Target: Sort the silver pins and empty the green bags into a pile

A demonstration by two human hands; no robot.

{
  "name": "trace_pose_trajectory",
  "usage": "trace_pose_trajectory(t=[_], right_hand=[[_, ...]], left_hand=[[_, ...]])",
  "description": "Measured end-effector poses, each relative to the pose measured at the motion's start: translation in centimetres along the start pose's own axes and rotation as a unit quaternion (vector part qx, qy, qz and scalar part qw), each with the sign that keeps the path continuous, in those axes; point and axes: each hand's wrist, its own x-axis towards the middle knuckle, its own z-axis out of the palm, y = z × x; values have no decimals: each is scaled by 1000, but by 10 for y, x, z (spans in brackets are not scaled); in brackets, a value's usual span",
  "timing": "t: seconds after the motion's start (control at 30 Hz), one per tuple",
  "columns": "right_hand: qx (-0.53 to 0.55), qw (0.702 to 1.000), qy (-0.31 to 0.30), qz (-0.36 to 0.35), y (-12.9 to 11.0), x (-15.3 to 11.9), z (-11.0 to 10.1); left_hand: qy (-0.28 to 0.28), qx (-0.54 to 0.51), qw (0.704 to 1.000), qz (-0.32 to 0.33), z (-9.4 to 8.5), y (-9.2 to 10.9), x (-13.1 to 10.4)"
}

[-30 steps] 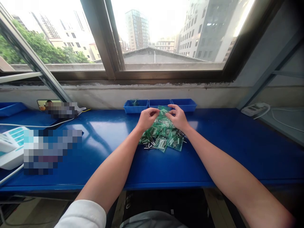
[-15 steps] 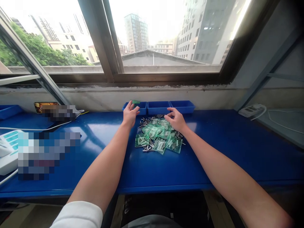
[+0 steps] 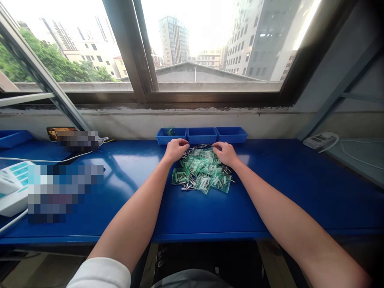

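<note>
A pile of small clear green plastic bags (image 3: 196, 165) and loose thin metal pins (image 3: 188, 186) lies on the blue table. My left hand (image 3: 176, 150) is at the pile's back left edge, fingers curled together over some pins. What lies between its fingertips is too small to make out. At the back right of the pile is my right hand (image 3: 226, 153), thumb and forefinger brought together. I cannot make out what they pinch. One green bag (image 3: 170, 131) lies in the left blue bin (image 3: 168, 139), behind my left hand.
Beside that bin stand a middle blue bin (image 3: 201, 138) and a right blue bin (image 3: 232, 137), against the wall under the window. A white device (image 3: 18, 180), cables and blurred items are on the left. A power strip (image 3: 319, 140) lies at the right.
My left hand has let go of a green bag, now in the left bin, and has come back right and nearer to the pile. My right hand has shifted slightly.
</note>
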Motion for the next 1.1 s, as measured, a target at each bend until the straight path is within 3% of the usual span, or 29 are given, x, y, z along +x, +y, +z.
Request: trace_pose_trajectory(t=[0.13, 0.27, 0.37, 0.5, 0.77, 0.93, 1.1], right_hand=[[-31, 999, -16, -15, 2, -1, -1], [-45, 998, -17, -30, -1, -1, -2], [-51, 998, -16, -32, -2, 0, -2], [-58, 997, -12, -42, -2, 0, -1], [-50, 996, 0, -80, -4, -1, 0], [11, 993, 20, -112, -13, -4, -2], [64, 988, 0, -140, -29, -9, -7]], left_hand=[[-107, 52, 991, 61, 3, 15, -10], [-217, 69, 970, 79, 0, 21, -12], [-250, 70, 963, 74, -4, 22, -12], [-247, 74, 963, 73, -4, 22, -13], [-166, 38, 982, 81, 3, 16, -11], [-137, 16, 987, 89, 8, 19, -12], [-87, -34, 991, 94, 17, 30, -17]])
